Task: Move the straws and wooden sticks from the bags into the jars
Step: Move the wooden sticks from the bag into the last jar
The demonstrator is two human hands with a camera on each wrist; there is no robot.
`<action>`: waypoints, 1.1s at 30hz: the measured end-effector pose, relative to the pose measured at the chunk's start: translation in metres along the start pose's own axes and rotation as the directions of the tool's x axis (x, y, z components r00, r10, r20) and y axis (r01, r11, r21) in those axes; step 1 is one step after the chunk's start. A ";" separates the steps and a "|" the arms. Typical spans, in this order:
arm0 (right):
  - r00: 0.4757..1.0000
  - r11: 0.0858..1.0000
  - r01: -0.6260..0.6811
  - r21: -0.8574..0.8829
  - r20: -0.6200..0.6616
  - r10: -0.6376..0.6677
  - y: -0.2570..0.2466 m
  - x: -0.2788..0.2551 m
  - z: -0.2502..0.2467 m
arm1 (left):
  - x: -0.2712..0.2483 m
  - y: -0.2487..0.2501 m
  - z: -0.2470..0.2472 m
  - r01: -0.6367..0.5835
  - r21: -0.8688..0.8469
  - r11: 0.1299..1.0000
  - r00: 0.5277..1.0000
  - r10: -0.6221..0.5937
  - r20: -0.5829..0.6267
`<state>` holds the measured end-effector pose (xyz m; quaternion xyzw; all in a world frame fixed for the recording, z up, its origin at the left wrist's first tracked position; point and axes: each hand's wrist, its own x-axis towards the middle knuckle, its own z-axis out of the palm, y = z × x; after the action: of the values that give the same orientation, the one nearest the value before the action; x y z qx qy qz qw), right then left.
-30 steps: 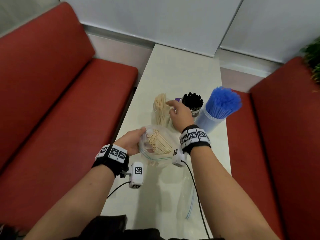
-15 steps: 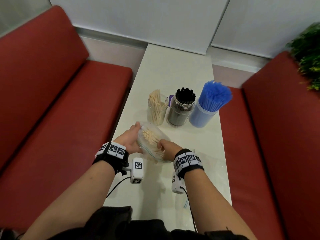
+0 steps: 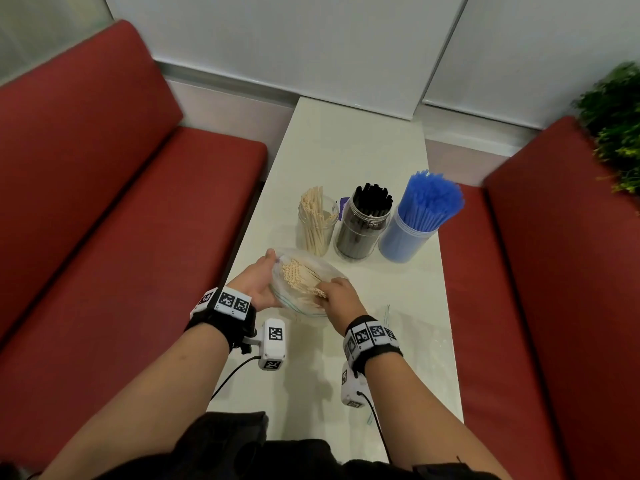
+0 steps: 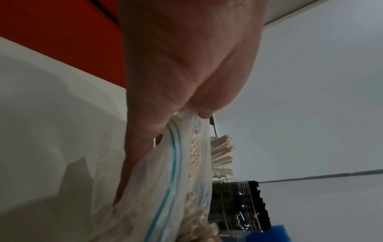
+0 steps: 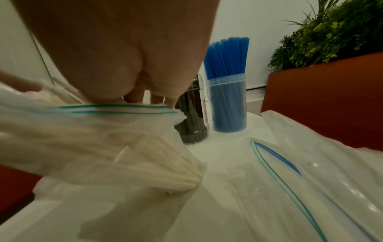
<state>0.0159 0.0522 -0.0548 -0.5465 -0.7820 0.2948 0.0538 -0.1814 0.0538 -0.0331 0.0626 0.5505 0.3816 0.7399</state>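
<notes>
A clear zip bag (image 3: 313, 308) with beige paper straws (image 3: 297, 274) in it is held just above the white table (image 3: 346, 150). My left hand (image 3: 259, 278) grips the bag's left rim (image 4: 174, 163) and keeps it open. My right hand (image 3: 334, 294) reaches into the bag's mouth, its fingers curled round a few beige straws; the fingertips are hidden inside the bag (image 5: 103, 131). Behind the bag stand three jars in a row: one part-filled with beige straws (image 3: 317, 223), one with black straws (image 3: 363, 226), and one with blue straws (image 3: 412, 226).
Empty clear zip bags (image 3: 412, 330) lie flat on the table to the right of my right wrist, also in the right wrist view (image 5: 311, 180). Red bench seats (image 3: 121, 220) flank the narrow table. A green plant (image 3: 616, 126) stands behind the right bench.
My right hand has come back from the beige straw jar to the bag and now holds straws inside it. My left hand has kept its hold on the bag's rim.
</notes>
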 end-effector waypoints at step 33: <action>0.752 0.728 0.379 0.571 -0.649 0.118 -0.087 0.122 -0.177 | 0.012 0.027 -0.005 0.035 0.091 0.995 0.997 -0.041 0.064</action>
<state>-0.0322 0.2117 0.1066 -0.4946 -0.5917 0.3447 0.5352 -0.1978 0.0786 -0.0306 0.0977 0.5433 0.3399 0.7614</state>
